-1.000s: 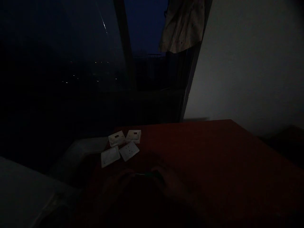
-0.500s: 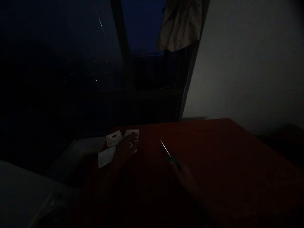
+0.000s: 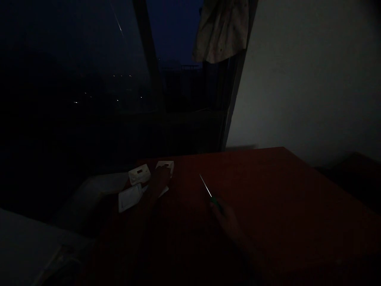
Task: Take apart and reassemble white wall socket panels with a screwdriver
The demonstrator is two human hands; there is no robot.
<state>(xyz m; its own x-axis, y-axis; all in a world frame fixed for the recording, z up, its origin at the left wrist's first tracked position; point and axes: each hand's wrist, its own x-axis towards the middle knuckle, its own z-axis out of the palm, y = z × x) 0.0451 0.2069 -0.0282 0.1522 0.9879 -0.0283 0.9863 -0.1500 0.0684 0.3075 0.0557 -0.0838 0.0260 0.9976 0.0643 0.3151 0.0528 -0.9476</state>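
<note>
Screwdriver (image 3: 211,197) over the red table (image 3: 268,182), which stretches to its right edge; right hand (image 3: 228,218) closed round the handle; left hand (image 3: 160,179), grip too dark to tell, partly hiding the right white box (image 3: 165,163); left box (image 3: 140,175) and plates (image 3: 130,198) along the left edge.

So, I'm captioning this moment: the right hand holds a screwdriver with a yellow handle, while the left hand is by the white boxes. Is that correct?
Not quite: the handle is green, as the head view shows. The right hand does hold the screwdriver, and the left hand is by the white boxes.
</note>
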